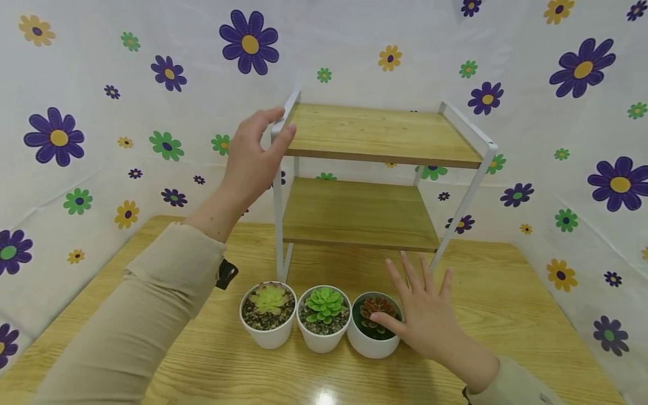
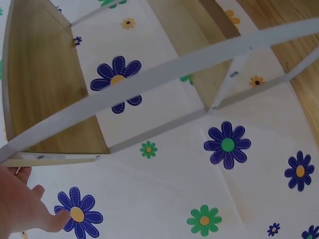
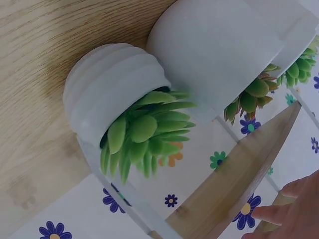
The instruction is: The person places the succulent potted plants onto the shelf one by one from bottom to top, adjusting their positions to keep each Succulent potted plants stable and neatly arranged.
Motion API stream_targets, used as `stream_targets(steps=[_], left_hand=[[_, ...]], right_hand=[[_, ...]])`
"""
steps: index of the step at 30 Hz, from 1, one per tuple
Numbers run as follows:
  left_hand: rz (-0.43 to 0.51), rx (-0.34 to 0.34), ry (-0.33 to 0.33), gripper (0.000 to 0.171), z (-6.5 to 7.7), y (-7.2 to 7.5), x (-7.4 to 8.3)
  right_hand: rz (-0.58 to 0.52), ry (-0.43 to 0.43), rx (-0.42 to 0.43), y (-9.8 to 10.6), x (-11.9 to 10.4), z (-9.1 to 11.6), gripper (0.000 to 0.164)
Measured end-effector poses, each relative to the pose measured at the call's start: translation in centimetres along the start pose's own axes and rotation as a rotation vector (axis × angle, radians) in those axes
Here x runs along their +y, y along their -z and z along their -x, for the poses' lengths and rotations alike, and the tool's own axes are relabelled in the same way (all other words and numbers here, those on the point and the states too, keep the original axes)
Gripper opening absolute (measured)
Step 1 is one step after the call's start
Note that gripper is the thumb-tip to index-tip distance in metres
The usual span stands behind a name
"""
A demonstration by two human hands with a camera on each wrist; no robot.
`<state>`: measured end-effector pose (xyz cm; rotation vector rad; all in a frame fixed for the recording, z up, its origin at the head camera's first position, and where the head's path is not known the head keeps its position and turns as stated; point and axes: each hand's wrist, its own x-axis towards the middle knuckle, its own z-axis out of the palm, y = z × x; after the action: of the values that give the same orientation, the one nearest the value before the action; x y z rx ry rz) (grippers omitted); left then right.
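A two-tier rack with wooden shelves point(image 1: 364, 132) and a white metal frame stands on the table. My left hand point(image 1: 255, 154) is at the rack's upper left corner, thumb and index finger apart; whether it touches the frame I cannot tell. In the left wrist view the hand point(image 2: 25, 204) appears beside that corner. Fingers spread, my right hand point(image 1: 430, 315) is above and beside a white pot point(image 1: 374, 346) with a reddish succulent point(image 1: 377, 312). A ribbed white pot point(image 3: 114, 84) with a green succulent point(image 3: 144, 129) shows only in the right wrist view.
Left of the reddish succulent stand a white pot point(image 1: 324, 342) with a bright green succulent point(image 1: 324, 304) and another pot point(image 1: 270, 337) with a yellow-green succulent point(image 1: 268, 298). They line up before the rack on the wooden table point(image 1: 212, 360). A flower-patterned cloth point(image 1: 192, 34) hangs behind.
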<state>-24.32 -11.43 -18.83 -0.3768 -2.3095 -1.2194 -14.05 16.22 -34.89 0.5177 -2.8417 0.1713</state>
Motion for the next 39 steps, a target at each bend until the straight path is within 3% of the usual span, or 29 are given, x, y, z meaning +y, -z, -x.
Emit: stream_targets(steps=[7,12,18,29,34,39], left_hand=[[-0.172,0.079,-0.204,0.040,-0.5,-0.4,-1.5],[-0.222,0.116,-0.298,0.036,-0.7,-0.6,-2.1],[-0.228,0.120,-0.315,0.034,-0.7,-0.2,-2.4],[-0.238,0.109,-0.322,0.034,-0.7,0.5,-2.6],[-0.254,0.107,-0.322,0.033,-0.7,0.5,-2.4],[-0.246,0.127,-0.340,0.033,-1.0,-0.2,-2.6]], right_hand=[[-0.167,-0.009,0.022,0.6,2.1,0.3,0.088],[-0.342,-0.097,-0.042,0.6,3.8,0.7,0.101],[-0.474,-0.154,-0.141,-0.3,5.4,1.5,0.114],[-0.636,-0.164,-0.344,-3.0,7.3,2.0,0.116],[-0.612,-0.146,-0.368,-4.2,7.9,2.3,0.108],[-0.614,-0.162,-0.349,-4.8,8.4,2.6,0.087]])
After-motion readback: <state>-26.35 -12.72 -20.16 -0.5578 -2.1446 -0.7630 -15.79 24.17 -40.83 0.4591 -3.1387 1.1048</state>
